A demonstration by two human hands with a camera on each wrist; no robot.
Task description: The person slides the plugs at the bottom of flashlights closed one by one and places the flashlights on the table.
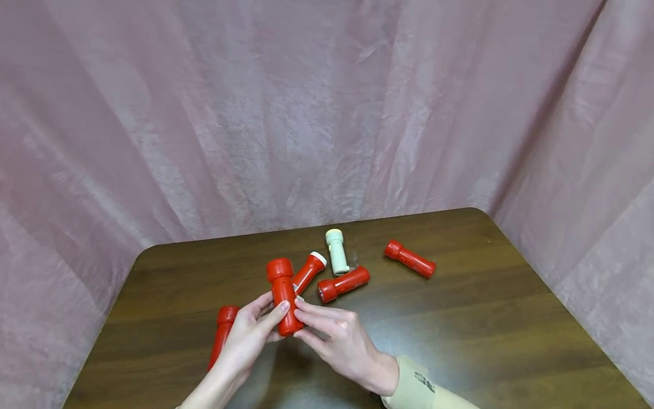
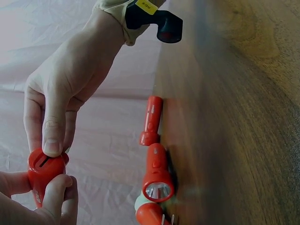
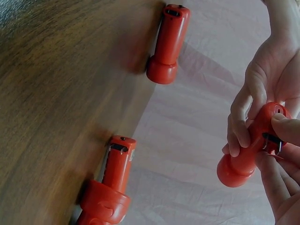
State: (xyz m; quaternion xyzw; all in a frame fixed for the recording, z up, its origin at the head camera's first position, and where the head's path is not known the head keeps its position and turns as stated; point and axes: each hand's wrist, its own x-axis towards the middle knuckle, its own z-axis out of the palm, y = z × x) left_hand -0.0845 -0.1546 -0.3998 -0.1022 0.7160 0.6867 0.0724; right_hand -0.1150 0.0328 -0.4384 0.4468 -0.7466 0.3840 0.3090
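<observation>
Above the table, my left hand (image 1: 250, 332) grips a red flashlight (image 1: 282, 289), its head pointing away from me. My right hand (image 1: 339, 338) pinches the tail end of the same flashlight with thumb and fingers. Two metal plug prongs (image 3: 273, 144) stand out from a dark slot in its side, beside the right fingers in the right wrist view. A second red flashlight (image 1: 221, 335) lies left of my left hand, partly hidden by it. Just behind the held one lies a red flashlight with a white head rim (image 1: 309, 272), partly covered.
A pale green flashlight (image 1: 336, 253) lies at the back, near a red flashlight (image 1: 344, 283) in front of it. Another red flashlight (image 1: 410, 259) lies farther right. The brown wooden table (image 1: 485, 324) has pink curtains (image 1: 306, 113) behind it.
</observation>
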